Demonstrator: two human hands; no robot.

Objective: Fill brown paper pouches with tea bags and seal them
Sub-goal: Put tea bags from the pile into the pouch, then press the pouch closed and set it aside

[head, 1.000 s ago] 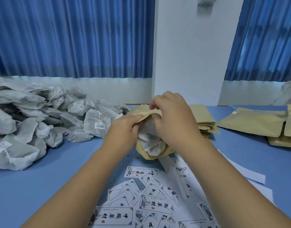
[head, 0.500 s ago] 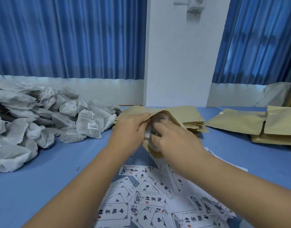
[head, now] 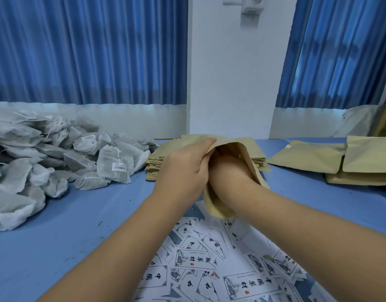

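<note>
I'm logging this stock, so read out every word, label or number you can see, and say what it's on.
"中國茶村", read right to left, as best I can tell: big characters on the scattered printed labels.
Small print and red seal on those labels: too small to read.
Barcode tag on a tea bag: line above the bars blurred.
Brown pouch: no print shows.

Bare blue table (head: 63, 214) runs open across the lower left, with a narrower free strip at right centre below the filled pouches (head: 340, 164). The tea bag heap (head: 35, 162) blocks the left edge; the flat pouch stack (head: 154, 168) sits just behind the left hand (head: 183, 171) gripping the open pouch (head: 251, 162) (right hand (head: 228, 170) buried inside). Loose labels (head: 209, 267) cover the bottom centre.
</note>
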